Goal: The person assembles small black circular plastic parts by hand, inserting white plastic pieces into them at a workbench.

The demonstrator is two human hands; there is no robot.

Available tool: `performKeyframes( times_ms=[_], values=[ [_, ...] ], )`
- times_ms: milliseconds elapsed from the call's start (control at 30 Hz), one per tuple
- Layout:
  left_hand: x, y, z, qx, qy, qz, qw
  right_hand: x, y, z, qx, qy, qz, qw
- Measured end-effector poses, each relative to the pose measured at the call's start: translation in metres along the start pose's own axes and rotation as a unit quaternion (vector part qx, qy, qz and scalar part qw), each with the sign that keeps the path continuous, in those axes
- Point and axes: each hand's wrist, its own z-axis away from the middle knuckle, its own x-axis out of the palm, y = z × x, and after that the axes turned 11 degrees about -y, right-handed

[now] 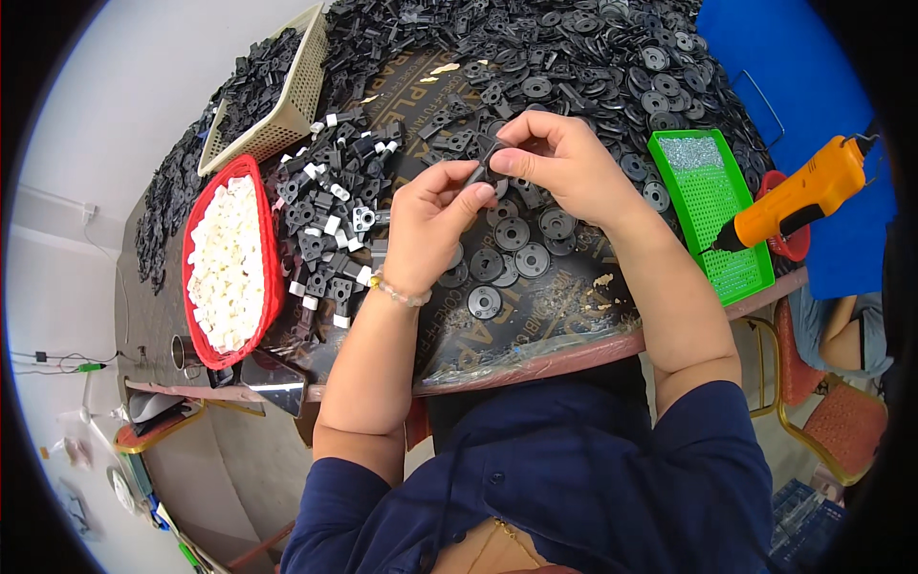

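Observation:
Above the middle of the table, my left hand [428,220] and my right hand [564,161] meet at a small black plastic part [489,150]. My right thumb and fingers pinch its upper end. The fingers of my left hand are closed on its lower side; whether this is one piece or two pressed together, I cannot tell. Just below my hands lie several round black discs [513,232] with center holes. Left of my left wrist is a heap of black plastic parts [311,215], many with white blocks [332,225] fitted on them.
A red basket [274,277] of white pieces stands at left, with a cream basket [304,91] of black parts behind. Black parts [574,48] cover the far table. At right, an orange electric screwdriver [803,196] rests over a green tray [688,135] holding small screws.

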Motion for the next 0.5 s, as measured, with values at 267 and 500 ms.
performKeyframes(
  times_ms=[267, 500],
  values=[
    [0.003, 0.002, 0.001, 0.032, 0.034, -0.011, 0.999, 0.006, -0.010, 0.004, 0.006, -0.013, -0.026, 1.000],
    [-0.039, -0.022, -0.015, 0.057, 0.154, 0.312, 0.936, -0.009, 0.010, 0.005, 0.061, -0.045, 0.479, 0.875]
  ],
)
